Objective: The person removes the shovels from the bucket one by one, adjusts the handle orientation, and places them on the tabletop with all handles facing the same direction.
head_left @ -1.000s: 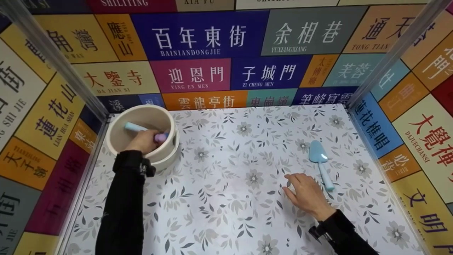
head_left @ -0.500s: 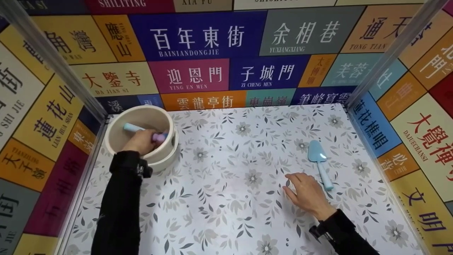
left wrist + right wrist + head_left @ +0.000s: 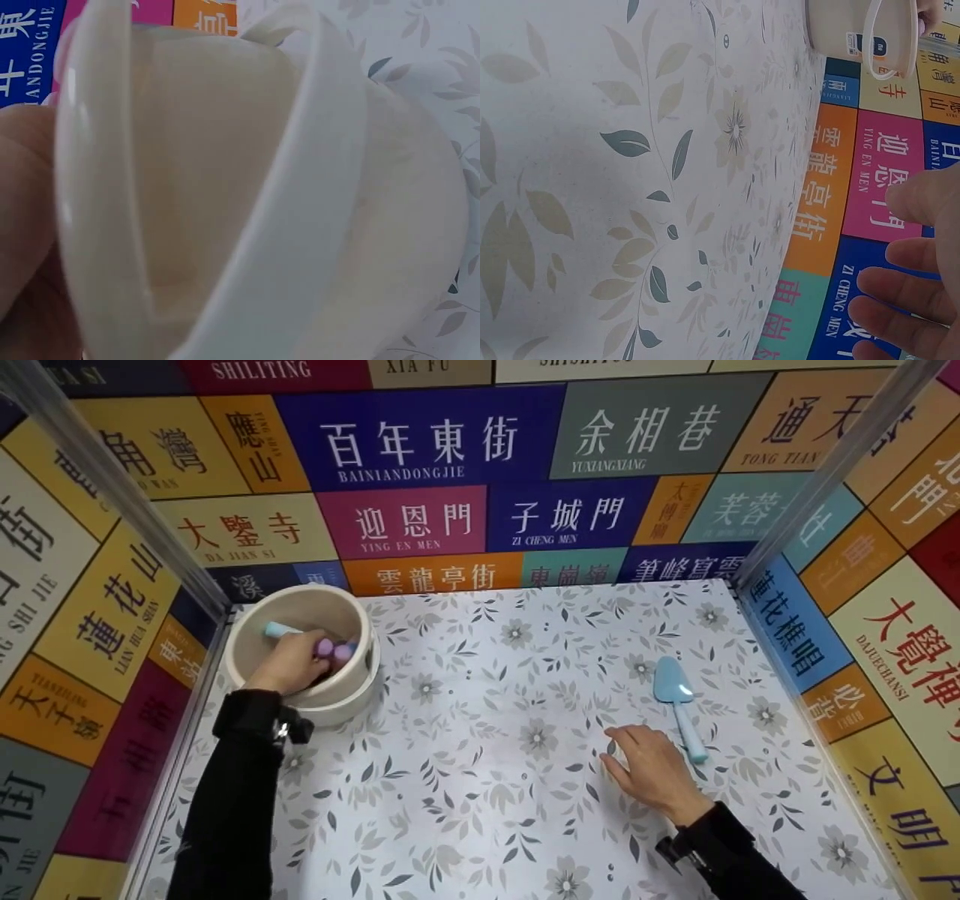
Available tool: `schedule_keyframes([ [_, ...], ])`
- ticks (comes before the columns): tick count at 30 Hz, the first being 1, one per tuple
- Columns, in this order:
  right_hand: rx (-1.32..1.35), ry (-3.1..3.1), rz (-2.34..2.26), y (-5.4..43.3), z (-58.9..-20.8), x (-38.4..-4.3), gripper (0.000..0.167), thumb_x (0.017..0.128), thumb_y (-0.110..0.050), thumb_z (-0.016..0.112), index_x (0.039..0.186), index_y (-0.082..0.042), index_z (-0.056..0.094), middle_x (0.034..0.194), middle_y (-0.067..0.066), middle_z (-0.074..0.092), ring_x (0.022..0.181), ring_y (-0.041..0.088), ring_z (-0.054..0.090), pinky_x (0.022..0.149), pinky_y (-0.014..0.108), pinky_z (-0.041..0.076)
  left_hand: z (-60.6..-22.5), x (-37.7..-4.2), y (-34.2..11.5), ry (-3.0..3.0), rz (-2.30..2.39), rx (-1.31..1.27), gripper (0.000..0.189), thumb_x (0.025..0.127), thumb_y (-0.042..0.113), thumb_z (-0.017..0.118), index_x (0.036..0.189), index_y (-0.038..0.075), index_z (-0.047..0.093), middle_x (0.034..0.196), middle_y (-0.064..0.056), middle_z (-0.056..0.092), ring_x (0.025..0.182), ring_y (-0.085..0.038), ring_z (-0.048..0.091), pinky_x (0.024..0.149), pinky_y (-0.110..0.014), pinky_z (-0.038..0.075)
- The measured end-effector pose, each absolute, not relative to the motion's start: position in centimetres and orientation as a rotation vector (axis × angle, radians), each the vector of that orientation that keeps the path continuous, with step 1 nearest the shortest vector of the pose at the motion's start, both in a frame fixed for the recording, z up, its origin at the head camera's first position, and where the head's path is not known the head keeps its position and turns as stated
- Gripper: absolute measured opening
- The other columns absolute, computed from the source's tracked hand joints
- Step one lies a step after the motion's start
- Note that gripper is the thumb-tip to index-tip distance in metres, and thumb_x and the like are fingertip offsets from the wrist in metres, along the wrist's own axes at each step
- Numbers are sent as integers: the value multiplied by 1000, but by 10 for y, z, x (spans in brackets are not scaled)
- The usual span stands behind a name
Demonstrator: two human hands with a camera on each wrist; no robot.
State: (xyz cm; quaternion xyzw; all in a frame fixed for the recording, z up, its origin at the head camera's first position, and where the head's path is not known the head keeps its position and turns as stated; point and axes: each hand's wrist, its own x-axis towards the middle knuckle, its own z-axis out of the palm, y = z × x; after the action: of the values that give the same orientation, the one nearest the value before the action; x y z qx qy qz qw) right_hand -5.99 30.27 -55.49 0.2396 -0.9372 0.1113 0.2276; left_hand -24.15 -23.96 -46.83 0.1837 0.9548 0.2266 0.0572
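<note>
A cream bucket (image 3: 298, 594) stands at the back left of the table, with my left hand (image 3: 294, 661) reaching over its rim. The fingers grip a thing with a round purple end (image 3: 324, 648); the rest of it is hidden by the hand and the bucket. A second purple end shows right next to it, and a light-blue handle (image 3: 280, 628) leans inside the bucket. In the left wrist view the bucket's white carrying handle (image 3: 300, 202) hangs across its side. My right hand (image 3: 651, 772) has relaxed, spread fingers and holds nothing. Beside it lies a light-blue trowel (image 3: 681, 709).
A floral white sheet (image 3: 480, 810) covers the table. Walls printed with coloured name signs (image 3: 420, 435) enclose the back and both sides, with clear posts (image 3: 832, 472) at the corners. The bucket stands close to the back left corner.
My left hand has shifted slightly left inside the bucket and its forearm has swung left. One purple end has moved with the fingers, apart from the other. The right hand and trowel stay put.
</note>
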Motion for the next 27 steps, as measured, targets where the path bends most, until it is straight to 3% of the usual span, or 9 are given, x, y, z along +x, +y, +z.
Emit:
schedule_keyframes([
  [11, 666, -2573, 318, 302, -554, -60, 34, 80, -15, 88, 107, -1, 72, 93, 14, 74, 82, 33, 71, 72, 46, 59, -451, -217, -245, 2991, 809, 676, 16, 94, 6, 72, 106, -4, 67, 101, -28, 73, 102, -53, 69, 94, -65, 53],
  [27, 647, -2575, 333, 303, -550, -61, 34, 81, -14, 87, 108, 0, 72, 94, 15, 74, 83, 34, 71, 72, 47, 59, -430, -177, -247, 3058, 1068, 722, 20, 92, -3, 76, 112, -2, 74, 107, -22, 79, 106, -45, 74, 99, -59, 56],
])
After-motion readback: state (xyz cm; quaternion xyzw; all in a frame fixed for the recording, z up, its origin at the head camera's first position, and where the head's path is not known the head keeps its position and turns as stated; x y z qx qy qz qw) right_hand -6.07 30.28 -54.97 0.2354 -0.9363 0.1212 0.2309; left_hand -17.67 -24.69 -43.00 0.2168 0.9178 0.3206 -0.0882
